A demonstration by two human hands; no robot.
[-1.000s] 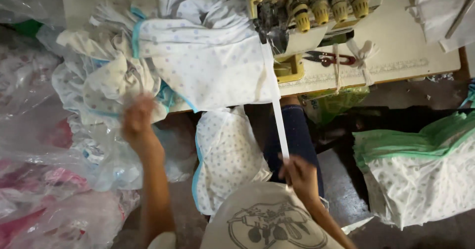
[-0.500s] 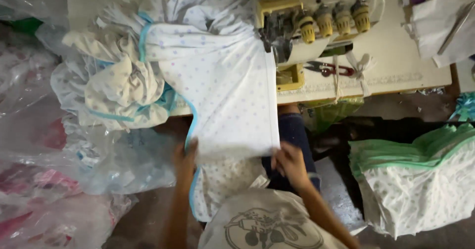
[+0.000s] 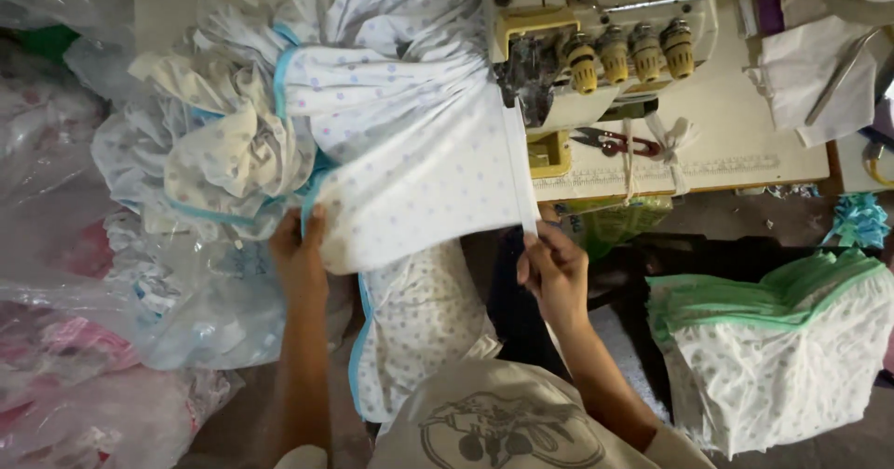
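A white dotted cotton cloth panel (image 3: 419, 190) is pinched by the left hand (image 3: 298, 255) and right hand (image 3: 554, 269) at its lower corners. Clear plastic bags (image 3: 84, 339) are piled at the left

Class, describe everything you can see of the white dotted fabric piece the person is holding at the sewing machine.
The white dotted fabric piece looks like thin, soft cloth, white with small pale dots. It lies spread flat over the table's front edge, its lower part hanging off. Blue trim runs along its left edge, and a narrow white strip borders its right edge. The left hand grips the lower left edge; the right hand pinches the lower right corner. Its top reaches under the sewing machine, bunching into gathered folds behind.
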